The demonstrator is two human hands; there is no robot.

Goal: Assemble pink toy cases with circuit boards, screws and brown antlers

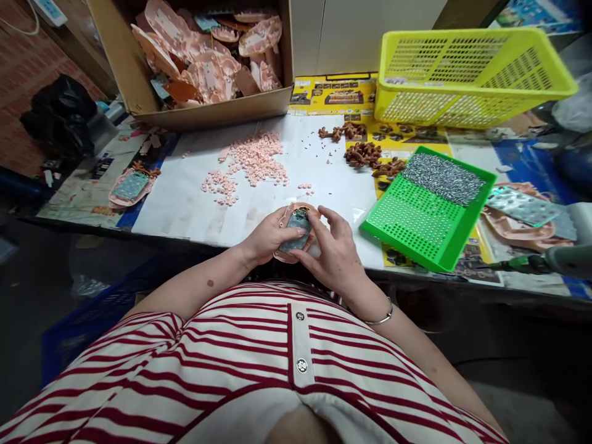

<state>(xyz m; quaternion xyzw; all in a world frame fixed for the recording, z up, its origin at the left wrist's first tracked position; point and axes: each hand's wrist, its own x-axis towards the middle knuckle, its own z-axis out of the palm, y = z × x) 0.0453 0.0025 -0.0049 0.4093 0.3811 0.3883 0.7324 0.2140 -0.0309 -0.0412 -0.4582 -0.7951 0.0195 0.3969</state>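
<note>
Close to my body, at the front edge of the table, I hold a pink plastic shell (280,254) with a bluish see-through panel (296,239) set in it. Small dark parts and yellow wire show at its top end. My left hand (271,234) grips the shell from the left, with the thumb lying across the panel. Curled round the other side is my right hand (335,250), its thumb at the lower edge and its fingertips at the upper right rim. Beyond my hands lies a pile of small pink plastic pieces (259,160).
A cardboard box (213,114) of pink shells stands at the back left, a yellow basket (472,102) at the back right. Brown clustered parts (363,154) lie beside a green tray (435,253) holding screws (441,176). A power screwdriver (541,262) points in from the right.
</note>
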